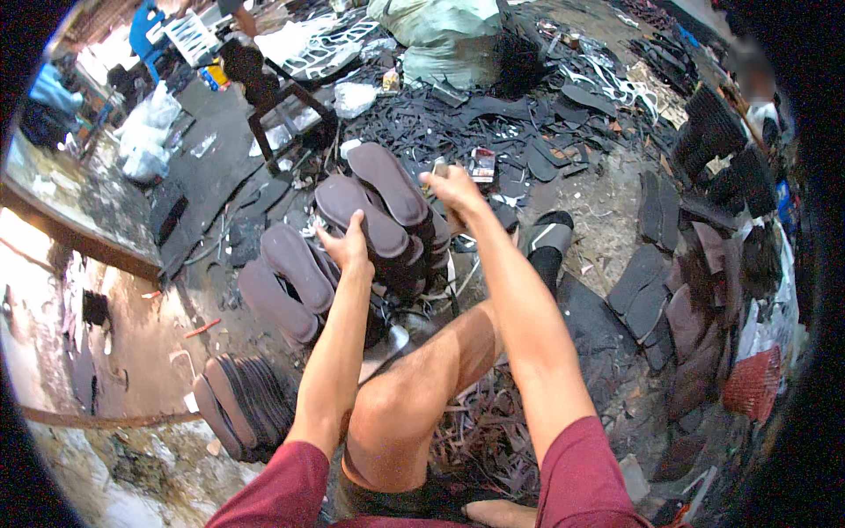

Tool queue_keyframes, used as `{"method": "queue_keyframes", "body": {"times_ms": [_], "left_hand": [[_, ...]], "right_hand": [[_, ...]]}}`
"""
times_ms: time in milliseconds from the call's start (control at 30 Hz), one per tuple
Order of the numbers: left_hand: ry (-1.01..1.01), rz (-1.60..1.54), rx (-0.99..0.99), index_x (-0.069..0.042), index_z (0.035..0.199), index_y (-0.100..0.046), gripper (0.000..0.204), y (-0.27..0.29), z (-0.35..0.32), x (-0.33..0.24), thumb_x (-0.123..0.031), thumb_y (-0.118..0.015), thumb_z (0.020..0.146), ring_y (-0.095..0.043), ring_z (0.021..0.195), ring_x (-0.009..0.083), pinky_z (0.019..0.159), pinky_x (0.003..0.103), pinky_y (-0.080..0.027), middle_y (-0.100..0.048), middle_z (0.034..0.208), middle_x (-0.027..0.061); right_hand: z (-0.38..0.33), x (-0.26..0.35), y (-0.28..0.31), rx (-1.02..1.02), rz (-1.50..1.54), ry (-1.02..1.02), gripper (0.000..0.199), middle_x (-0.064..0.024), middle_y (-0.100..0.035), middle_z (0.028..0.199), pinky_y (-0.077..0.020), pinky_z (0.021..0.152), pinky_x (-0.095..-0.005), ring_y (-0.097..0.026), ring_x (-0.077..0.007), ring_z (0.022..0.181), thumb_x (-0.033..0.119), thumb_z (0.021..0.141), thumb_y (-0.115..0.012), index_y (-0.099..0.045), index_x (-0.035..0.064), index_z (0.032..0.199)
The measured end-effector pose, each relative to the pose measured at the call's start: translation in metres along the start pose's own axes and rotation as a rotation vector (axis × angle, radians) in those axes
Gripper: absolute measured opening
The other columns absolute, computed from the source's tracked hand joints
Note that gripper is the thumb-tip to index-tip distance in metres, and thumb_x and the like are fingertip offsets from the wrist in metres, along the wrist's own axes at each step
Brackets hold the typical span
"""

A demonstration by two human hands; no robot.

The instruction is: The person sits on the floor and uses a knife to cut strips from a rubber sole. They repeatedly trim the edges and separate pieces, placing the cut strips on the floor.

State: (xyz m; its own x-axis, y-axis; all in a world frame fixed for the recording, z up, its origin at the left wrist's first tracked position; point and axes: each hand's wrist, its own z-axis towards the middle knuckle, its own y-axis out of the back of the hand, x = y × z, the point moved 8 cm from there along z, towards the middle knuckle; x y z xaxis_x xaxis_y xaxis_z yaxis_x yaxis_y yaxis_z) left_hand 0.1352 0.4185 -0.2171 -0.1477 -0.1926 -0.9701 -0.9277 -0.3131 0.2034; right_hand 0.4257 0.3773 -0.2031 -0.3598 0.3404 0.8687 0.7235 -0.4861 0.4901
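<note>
Stacks of brown shoe soles (361,216) stand upright in front of me, with more brown soles (297,264) beside them on the left. My left hand (346,245) is open at the near side of the stacks, thumb and fingers apart; whether it presses on a sole I cannot tell. Just right of the tallest stack (387,180), my right hand (455,195) is closed, its fingers curled. A small pale end shows above its knuckles, but what it belongs to is unclear.
A dark stool (286,110) stands beyond the stacks. Black offcuts (475,114) cover the floor near a large pale sack (453,40). Another row of soles (242,400) lies at lower left. Dark sole pieces (647,282) and a red basket (753,385) are on the right.
</note>
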Motion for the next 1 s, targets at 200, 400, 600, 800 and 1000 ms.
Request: {"method": "queue_keyframes", "body": {"times_ms": [200,400,600,800,1000], "left_hand": [[0.484,-0.501,0.454,-0.003,0.136,-0.042,0.07,-0.001,0.006,0.025,-0.029,-0.075,0.08,-0.061,0.106,0.0238,0.093,0.042,-0.05,-0.059,0.119,0.0094],[0.357,-0.303,0.31,-0.002,0.136,-0.041,0.073,0.024,-0.011,0.018,-0.026,-0.076,0.078,-0.062,0.101,0.0246,0.092,0.041,-0.05,-0.06,0.115,0.0091],[0.403,-0.586,0.571,-0.008,0.144,-0.043,0.068,0.019,0.004,0.034,-0.044,-0.064,0.09,-0.049,0.129,0.0247,0.108,0.042,-0.039,-0.053,0.141,0.0074],[0.454,-0.622,0.588,-0.01,0.147,-0.04,0.089,0.028,-0.007,0.043,-0.073,-0.052,0.084,-0.047,0.131,0.0307,0.11,0.052,-0.035,-0.047,0.147,0.008],[0.558,-0.503,0.256,-0.015,0.148,-0.036,0.086,0.021,-0.02,0.057,-0.07,-0.055,0.084,-0.038,0.133,0.0277,0.109,0.044,-0.032,-0.042,0.146,0.0107]], "right_hand": [[-0.03,0.045,-0.086,0.547,0.285,-0.05,0.051,-0.0081,-0.067,0.105,-0.0471,0.081,-0.035,-0.059,-0.0184,0.093,0.031,0.067,-0.083,-0.066,0.0043,0.108],[-0.045,0.041,-0.082,0.51,0.286,-0.072,0.039,-0.0018,-0.06,0.083,-0.045,0.07,-0.0354,-0.055,-0.0151,0.076,0.033,0.066,-0.084,-0.061,0.0097,0.089],[-0.048,0.04,-0.08,0.538,0.312,-0.131,0.05,-0.0074,-0.064,0.099,-0.0459,0.081,-0.0393,-0.058,-0.0208,0.093,0.037,0.068,-0.084,-0.065,0.0077,0.104],[-0.064,0.048,-0.075,0.548,0.418,-0.099,0.069,-0.013,-0.067,0.113,-0.0473,0.089,-0.0383,-0.062,-0.0226,0.105,0.054,0.071,-0.08,-0.067,0.0039,0.116],[-0.041,-0.035,-0.013,0.26,0.205,-0.135,0.041,-0.0061,-0.068,0.1,-0.0503,0.08,-0.0364,-0.062,-0.0188,0.084,0.042,0.084,-0.072,-0.07,0.0054,0.102]]}}
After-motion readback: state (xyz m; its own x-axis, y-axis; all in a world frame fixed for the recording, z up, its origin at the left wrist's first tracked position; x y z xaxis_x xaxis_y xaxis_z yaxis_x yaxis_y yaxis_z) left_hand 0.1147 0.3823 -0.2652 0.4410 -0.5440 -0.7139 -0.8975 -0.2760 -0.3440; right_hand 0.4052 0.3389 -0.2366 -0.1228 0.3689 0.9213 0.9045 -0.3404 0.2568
